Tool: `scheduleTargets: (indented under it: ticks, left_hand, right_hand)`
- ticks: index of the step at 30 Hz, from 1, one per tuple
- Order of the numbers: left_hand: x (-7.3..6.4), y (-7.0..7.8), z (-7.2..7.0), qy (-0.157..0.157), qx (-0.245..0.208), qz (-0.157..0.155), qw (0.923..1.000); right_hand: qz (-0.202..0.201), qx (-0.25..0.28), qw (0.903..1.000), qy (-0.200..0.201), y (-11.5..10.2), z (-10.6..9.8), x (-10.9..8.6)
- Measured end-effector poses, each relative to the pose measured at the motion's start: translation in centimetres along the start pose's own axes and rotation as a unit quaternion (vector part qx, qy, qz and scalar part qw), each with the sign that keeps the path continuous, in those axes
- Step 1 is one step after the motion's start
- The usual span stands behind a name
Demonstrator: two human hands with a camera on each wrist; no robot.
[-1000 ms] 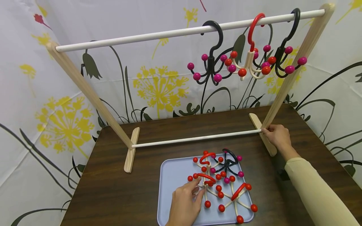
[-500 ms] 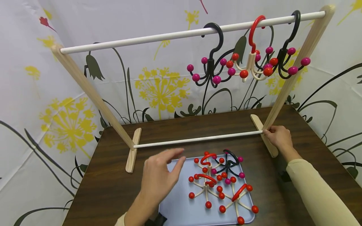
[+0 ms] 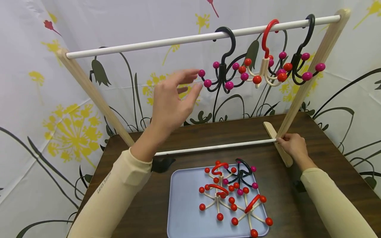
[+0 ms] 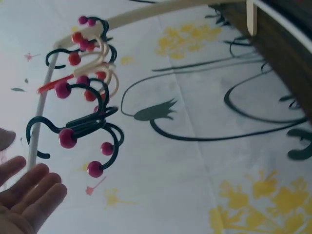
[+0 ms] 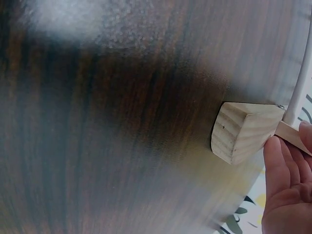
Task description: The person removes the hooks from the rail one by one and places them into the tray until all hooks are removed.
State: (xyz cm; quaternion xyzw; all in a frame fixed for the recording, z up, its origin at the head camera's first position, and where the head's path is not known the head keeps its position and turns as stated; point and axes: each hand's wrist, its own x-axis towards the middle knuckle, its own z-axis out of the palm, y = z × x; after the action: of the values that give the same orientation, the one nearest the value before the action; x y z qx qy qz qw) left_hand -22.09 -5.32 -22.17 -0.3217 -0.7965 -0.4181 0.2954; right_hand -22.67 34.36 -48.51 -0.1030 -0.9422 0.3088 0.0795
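Note:
My left hand (image 3: pixel 174 99) is raised in front of the wooden rack, thumb and fingers apart with nothing between them. Its fingertips come close to the pink-ball arms of the leftmost black hanger (image 3: pixel 222 71); contact is unclear in the head view. That hanger hooks over the white top bar (image 3: pixel 154 44), and in the left wrist view my fingers (image 4: pixel 36 190) are beside the bar, below the hook. My right hand (image 3: pixel 293 147) grips the foot of the rack's right post (image 3: pixel 299 89), just above the wooden base (image 5: pixel 246 129).
A red-hooked cream hanger (image 3: pixel 264 66) and another black hanger (image 3: pixel 296 59) hang further right. On the table (image 3: pixel 143 205), a light blue tray (image 3: pixel 184 198) holds several hangers on its right side. A floral curtain (image 3: pixel 119 19) stands behind the rack.
My left hand has let go of a red-hooked hanger on the tray and risen, empty, to the hanging black hanger. The right hand stays on the post.

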Motion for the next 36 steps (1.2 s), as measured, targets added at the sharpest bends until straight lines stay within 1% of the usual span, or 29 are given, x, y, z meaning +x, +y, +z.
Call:
scheduleTargets:
  ticks: [1,2,4,6,8,12,17,21,24,27,28,30,34,36]
  left_hand:
    - [0.8,0.0,0.2,-0.006,0.003,0.003,1.0000]
    - [1.5,0.0,0.5,-0.017,0.005,-0.001,0.9998]
    - [2.8,-0.1,1.0,-0.042,0.003,-0.018,0.9990]
    - [3.8,-0.3,1.6,-0.059,-0.006,-0.042,0.9974]
    - [4.5,-0.5,2.3,-0.065,-0.020,-0.069,0.9952]
    - [5.4,-0.9,3.2,-0.054,-0.049,-0.099,0.9924]
    - [6.2,-1.1,3.8,-0.063,-0.084,-0.116,0.9877]
    - [6.8,-1.2,4.3,-0.074,-0.094,-0.134,0.9837]
    - [7.1,-1.3,4.9,-0.103,-0.091,-0.150,0.9791]
    - [7.2,-1.7,5.5,-0.139,-0.073,-0.161,0.9743]
    - [7.1,-1.8,5.7,-0.145,-0.067,-0.160,0.9741]
    - [7.0,-2.1,6.0,-0.147,-0.058,-0.154,0.9755]
    - [6.9,-2.1,6.3,-0.133,-0.040,-0.143,0.9800]
    - [6.9,-2.1,6.3,-0.129,-0.031,-0.141,0.9810]
  right_hand:
    - [-0.001,0.000,1.0000,0.001,0.0,0.0,0.0]
    - [-0.002,0.000,1.0000,0.003,0.0,0.1,0.0]
    - [-0.005,0.000,1.0000,0.007,0.0,0.1,0.0]
    - [-0.008,-0.004,0.9999,0.009,0.1,0.1,-0.1]
    - [-0.009,-0.006,0.9999,0.008,0.2,0.1,-0.1]
    - [-0.012,-0.007,0.9999,0.008,0.2,0.1,-0.1]
    - [-0.014,-0.010,0.9998,0.011,0.2,0.1,0.0]
    - [-0.016,-0.012,0.9997,0.011,0.1,0.1,0.1]
    - [-0.014,-0.010,0.9998,0.011,0.0,0.1,0.1]
    - [-0.010,-0.008,0.9999,0.009,-0.1,0.2,0.0]
    - [-0.009,-0.008,0.9999,0.008,-0.1,0.2,0.0]
    - [-0.010,-0.008,0.9999,0.009,-0.1,0.3,-0.1]
    - [-0.012,-0.006,0.9998,0.011,-0.1,0.4,-0.1]
    - [-0.010,-0.005,0.9999,0.012,-0.1,0.4,-0.1]
